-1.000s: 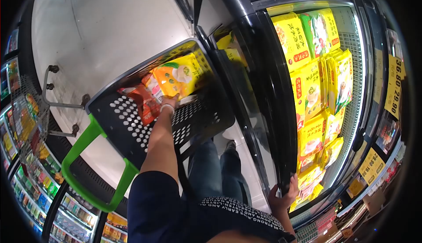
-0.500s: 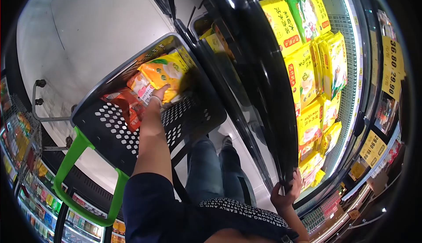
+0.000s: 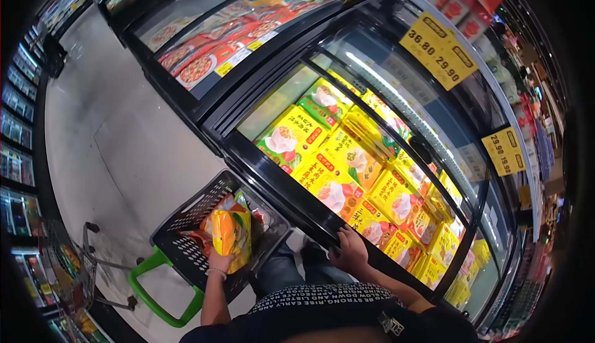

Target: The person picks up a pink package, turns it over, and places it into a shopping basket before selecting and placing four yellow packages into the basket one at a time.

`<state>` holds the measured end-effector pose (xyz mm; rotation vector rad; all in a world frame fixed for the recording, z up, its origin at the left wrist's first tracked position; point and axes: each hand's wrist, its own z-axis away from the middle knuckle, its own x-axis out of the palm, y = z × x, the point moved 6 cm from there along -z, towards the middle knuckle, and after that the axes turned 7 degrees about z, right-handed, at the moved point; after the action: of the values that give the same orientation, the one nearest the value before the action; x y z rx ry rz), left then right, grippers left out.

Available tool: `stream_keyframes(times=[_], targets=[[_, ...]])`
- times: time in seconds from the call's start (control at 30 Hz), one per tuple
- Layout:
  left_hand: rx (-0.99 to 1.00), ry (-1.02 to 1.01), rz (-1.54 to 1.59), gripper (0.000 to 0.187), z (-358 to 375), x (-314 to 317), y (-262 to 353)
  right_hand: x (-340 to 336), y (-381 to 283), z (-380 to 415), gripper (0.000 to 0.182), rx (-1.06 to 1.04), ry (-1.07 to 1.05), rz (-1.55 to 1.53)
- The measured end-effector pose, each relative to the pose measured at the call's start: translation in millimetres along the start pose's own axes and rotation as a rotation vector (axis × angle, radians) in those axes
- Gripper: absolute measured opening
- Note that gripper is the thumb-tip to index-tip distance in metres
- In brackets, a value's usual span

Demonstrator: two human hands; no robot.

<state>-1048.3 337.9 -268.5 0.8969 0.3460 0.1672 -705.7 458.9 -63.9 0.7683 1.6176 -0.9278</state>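
Observation:
My left hand (image 3: 221, 261) is closed on the lower end of a yellow and orange food bag (image 3: 230, 234), which stands tilted inside the dark shopping basket (image 3: 181, 222). Beneath and beside it are a red packet (image 3: 197, 239) and other packets, partly hidden. A green handle (image 3: 141, 279) sticks out at the basket's near left. My right hand (image 3: 351, 251) has its fingers curled over the black front rim (image 3: 310, 225) of a chest freezer. Behind glass, several yellow bags with dumpling pictures (image 3: 328, 188) fill that freezer.
Another freezer with red pizza boxes (image 3: 217, 48) stands beyond. Yellow price signs (image 3: 439, 50) hang along the freezer's far side. A wire trolley (image 3: 74, 268) is at the left on the grey floor (image 3: 118, 132). Upright glass-door coolers (image 3: 17, 133) line the far left.
The view has swung up and now takes in more of both freezers. The yellow bag is more upright, still in my left hand. My right hand remains at the freezer's rim.

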Motion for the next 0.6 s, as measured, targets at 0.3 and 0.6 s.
stream_keyframes(times=[0.3, 0.6], targets=[[0.364, -0.473, -1.204, 0.043, 123, -10, 251, -1, 12, 10, 0.061, 0.107, -0.091, -0.277], [0.746, -0.75, -1.477, 0.038, 166, 106, 360, -78, -36, 1, 0.078, -0.169, -0.338, -0.77]])
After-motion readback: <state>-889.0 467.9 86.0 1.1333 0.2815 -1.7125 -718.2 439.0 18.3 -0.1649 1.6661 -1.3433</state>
